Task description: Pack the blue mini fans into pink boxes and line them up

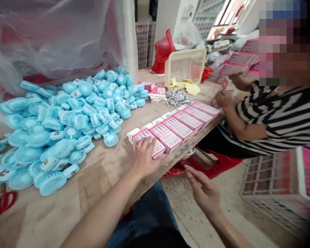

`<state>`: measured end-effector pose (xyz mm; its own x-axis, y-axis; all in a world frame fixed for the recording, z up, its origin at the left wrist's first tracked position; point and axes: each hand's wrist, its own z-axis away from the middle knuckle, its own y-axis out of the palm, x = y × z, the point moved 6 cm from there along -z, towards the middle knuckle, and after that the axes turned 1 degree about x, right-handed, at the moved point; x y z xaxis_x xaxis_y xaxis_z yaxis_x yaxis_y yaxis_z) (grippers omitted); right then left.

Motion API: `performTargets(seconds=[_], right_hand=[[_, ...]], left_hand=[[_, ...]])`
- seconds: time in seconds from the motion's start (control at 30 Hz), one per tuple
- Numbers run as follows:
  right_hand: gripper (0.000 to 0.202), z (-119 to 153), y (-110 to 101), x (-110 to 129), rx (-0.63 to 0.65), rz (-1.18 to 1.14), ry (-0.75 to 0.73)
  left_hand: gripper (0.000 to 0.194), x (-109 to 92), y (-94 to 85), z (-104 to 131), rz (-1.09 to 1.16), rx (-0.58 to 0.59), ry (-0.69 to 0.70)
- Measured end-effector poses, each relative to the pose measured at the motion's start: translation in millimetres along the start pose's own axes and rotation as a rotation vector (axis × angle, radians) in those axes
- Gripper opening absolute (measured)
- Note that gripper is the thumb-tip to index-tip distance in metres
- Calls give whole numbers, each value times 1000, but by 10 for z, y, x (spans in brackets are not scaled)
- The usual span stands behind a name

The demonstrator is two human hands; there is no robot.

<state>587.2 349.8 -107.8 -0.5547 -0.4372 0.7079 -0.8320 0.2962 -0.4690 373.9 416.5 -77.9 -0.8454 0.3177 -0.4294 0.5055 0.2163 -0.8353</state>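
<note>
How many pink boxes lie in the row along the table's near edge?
6 can be counted: the nearest box lies under the left hand, and five more run up to the far end. Blur may hide divisions.

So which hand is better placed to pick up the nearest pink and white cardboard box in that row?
Probably the left hand: it already rests on the nearest pink and white cardboard box at the wooden table edge. The right hand hangs open below the edge, touching nothing.
</note>
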Motion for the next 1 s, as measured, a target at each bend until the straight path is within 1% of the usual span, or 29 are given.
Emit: performTargets(seconds=[0.03, 0.1, 0.17, 0.23, 0.3, 0.37, 0.47, 0.53, 0.6, 0.7, 0.77, 0.83, 0.9, 0.93, 0.97, 1.0], right_hand=[[18, 136, 117, -9, 21, -15, 8], [18, 362, 372, 76, 105, -73, -30], [21, 504, 572, 247, 202, -151, -122], [27, 551, 672, 400, 251, -219, -220], [33, 515, 698, 454, 234, -256, -260], [34, 444, 703, 409, 177, -256, -224], [33, 404, 743, 352, 135, -254, -187], [31, 447, 782, 380, 130, -260, -189], [30, 530, 822, 450, 141, -272, -200], [29, 675, 880, 568, 176, -298, -218], [28, 748, 917, 629, 198, -310, -231], [28, 792, 961, 688, 221, -316, -250], [29, 820, 1014, 769, 246, -329, -287], [29, 836, 1046, 817, 262, -344, -312], [29, 858, 1081, 865, 284, -370, -338], [28, 885, 1119, 904, 305, -394, -364]], left_hand=[[51, -44, 75, 87, -12, 14, 42], [43, -62, 174, 199, -33, 22, 79], [42, -31, 199, 220, -38, 33, 92], [47, -7, 181, 191, -40, 89, 132], [52, -10, 153, 163, -63, 161, 192], [54, -27, 137, 154, -101, 195, 235], [53, -49, 147, 150, -140, 167, 222], [51, -54, 152, 144, -139, 149, 201], [49, -43, 134, 138, -123, 153, 202], [47, -5, 104, 132, -54, 192, 238], [44, 8, 126, 129, -16, 197, 249], [43, -23, 181, 132, -10, 173, 234], [40, -95, 212, 164, -13, 149, 203], [39, -124, 189, 198, -24, 137, 184], [39, -129, 122, 247, -34, 125, 159], [43, -96, 4, 317, -38, 109, 128]])
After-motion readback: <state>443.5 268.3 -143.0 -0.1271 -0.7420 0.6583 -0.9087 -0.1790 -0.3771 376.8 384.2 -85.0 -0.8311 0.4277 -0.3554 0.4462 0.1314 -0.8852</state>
